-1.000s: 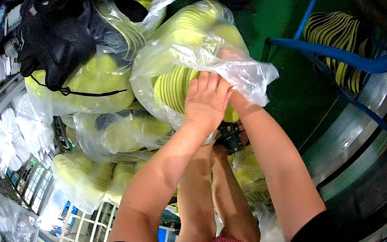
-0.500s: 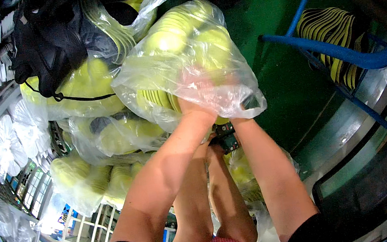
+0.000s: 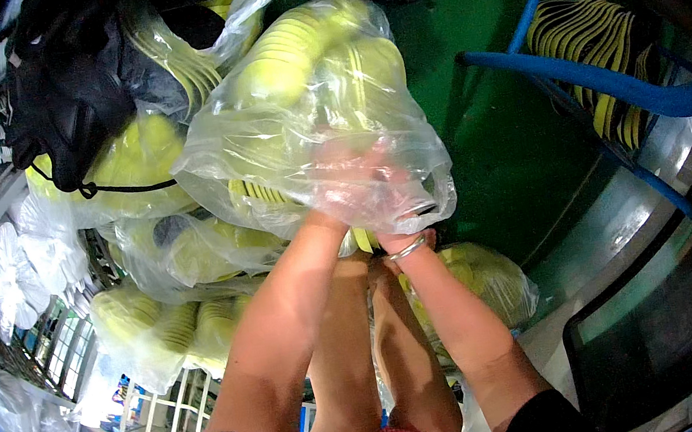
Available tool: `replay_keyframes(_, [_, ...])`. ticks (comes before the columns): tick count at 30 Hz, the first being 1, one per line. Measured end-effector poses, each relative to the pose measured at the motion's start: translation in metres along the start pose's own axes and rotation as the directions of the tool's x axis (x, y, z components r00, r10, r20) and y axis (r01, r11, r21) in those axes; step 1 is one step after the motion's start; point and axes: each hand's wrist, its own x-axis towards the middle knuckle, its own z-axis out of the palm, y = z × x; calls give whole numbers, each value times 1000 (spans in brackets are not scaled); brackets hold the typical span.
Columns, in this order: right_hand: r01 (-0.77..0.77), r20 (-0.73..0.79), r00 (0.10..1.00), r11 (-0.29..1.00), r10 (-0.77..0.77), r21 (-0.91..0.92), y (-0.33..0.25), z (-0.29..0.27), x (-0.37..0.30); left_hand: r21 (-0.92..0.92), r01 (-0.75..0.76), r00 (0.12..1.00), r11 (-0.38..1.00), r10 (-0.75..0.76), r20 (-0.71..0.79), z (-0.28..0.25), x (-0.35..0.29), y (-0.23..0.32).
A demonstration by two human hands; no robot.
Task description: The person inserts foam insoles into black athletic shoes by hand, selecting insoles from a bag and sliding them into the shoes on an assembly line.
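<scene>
Clear bag of yellow-green discs (image 3: 324,122) lifted in both hands.

Left hand (image 3: 341,181) and right hand (image 3: 402,208) are buried in the plastic, grip clenched on it, above similar filled bags (image 3: 166,321); it looks not yet set down, green floor (image 3: 511,131) beyond.

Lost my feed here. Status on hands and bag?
Left hand and right hand both gripping the clear plastic bag of yellow-green discs. More filled bags piled close left.

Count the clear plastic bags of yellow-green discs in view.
About 6: the held bag, one under the black bag, one mid-left, two lower left, one by the right forearm. More may be hidden.
</scene>
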Motion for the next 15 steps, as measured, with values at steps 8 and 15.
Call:
replay_keyframes(8, [-13, 145, 988, 968, 51, -251, 33, -47, 93, 194, 90, 980, 977, -52, -193, 7, -2, 20])
replay_keyframes(15, [-66, 47, 997, 996, 69, -62, 58, -26, 95, 115, -25, 918, 993, 68, -390, 16, -8, 4])
